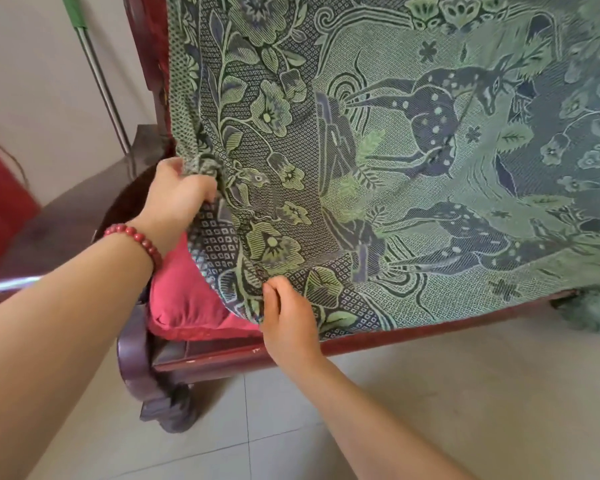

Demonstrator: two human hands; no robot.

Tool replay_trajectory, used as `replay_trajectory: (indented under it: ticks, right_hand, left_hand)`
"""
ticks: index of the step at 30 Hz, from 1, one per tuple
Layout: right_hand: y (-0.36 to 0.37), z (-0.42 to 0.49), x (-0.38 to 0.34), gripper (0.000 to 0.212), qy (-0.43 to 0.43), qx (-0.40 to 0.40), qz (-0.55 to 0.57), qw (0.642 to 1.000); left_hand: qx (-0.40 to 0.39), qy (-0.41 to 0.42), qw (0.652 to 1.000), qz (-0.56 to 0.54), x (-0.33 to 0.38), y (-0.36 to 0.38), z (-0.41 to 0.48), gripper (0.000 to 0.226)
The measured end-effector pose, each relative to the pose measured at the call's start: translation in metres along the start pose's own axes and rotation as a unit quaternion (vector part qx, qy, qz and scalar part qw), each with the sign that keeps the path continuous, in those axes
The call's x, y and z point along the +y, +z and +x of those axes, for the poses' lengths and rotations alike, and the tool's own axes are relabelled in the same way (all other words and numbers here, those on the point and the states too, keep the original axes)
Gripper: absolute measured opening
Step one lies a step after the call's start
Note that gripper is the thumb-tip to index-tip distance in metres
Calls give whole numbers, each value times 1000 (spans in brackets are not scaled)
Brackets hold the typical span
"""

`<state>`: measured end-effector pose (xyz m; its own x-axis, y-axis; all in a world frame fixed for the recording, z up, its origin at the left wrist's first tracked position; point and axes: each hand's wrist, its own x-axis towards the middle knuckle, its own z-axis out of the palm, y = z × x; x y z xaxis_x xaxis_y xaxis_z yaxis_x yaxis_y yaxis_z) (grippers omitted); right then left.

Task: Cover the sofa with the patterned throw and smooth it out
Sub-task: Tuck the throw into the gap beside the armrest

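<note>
The green deer-patterned woven throw (395,168) lay over the dark red wooden sofa (136,358). I saw the left grip (179,192) clamped on its bunched edge and the right grip (286,317) pinching its hem, I think to cover the sofa's bare red cushion (184,299).

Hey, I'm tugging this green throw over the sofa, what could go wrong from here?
1. Your left hand grips a bunched fold of the throw; let go carelessly and it may stay creased.
2. The red cushion shows at this end, where your right hand pinches the edge; a short pull could leave it uncovered.
3. The pole leaning beside the sofa might get knocked.
</note>
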<state>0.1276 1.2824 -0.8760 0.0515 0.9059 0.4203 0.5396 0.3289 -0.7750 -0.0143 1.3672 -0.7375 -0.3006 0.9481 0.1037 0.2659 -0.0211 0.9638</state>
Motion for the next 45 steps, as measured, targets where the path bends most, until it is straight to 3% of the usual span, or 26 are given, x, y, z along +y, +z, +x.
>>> replay_trajectory:
  ticks: [3, 6, 10, 14, 16, 20, 23, 25, 26, 28, 31, 34, 37, 40, 45]
  right_hand:
    - [1, 16, -11, 16, 63, 145, 34, 987]
    - [-5, 40, -8, 18, 122, 206, 44, 970]
    - [-7, 50, 0, 18, 112, 178, 4, 978]
    - [-9, 43, 6, 17, 87, 154, -14, 984]
    - [-10, 40, 7, 16, 75, 156, -22, 985]
    - [-19, 40, 2, 19, 60, 159, 14, 985]
    - [-23, 29, -7, 52, 35, 65, 26, 997]
    - [-23, 22, -6, 78, 38, -13, -66, 997]
    - [-23, 21, -4, 79, 42, -37, -121, 991]
    - [-25, 24, 0, 56, 29, -30, -151, 988]
    - [-31, 31, 3, 23, -28, 47, -116, 992]
    - [-34, 36, 3, 29, -38, 88, -96, 991]
    - [-34, 38, 4, 36, -35, 111, -91, 989]
    - [-27, 34, -7, 44, -79, 120, -91, 985]
    - [-15, 33, -48, 34, -132, 149, -98, 975]
  left_hand:
    - [-108, 4, 992, -71, -3, -1, 2, 92]
    - [-137, 28, 990, 35, -12, 8, -2, 78]
    - [-146, 39, 972, 182, -32, 16, 0, 50]
    - [-158, 96, 956, 229, -34, 22, 0, 17]
    - [-139, 128, 954, 234, -29, 21, -1, 33]
    - [-48, 113, 974, 188, -16, 14, 5, 28]
    - [6, 121, 977, 175, -14, 8, 9, 34]
    - [31, 133, 972, 190, -16, 8, 7, 34]
    - [40, 134, 970, 199, -17, 10, 6, 31]
    - [45, 129, 973, 185, -19, 15, 2, 27]
    - [28, 91, 983, 158, -19, 19, 2, 29]
    - [-61, 5, 997, 39, -18, 23, 0, 29]
    - [-168, -92, 980, -60, -14, 23, -6, 31]
    - [-182, -77, 979, -51, -5, 10, -11, 22]
    - [-163, -19, 984, 75, 14, -34, -18, 3]
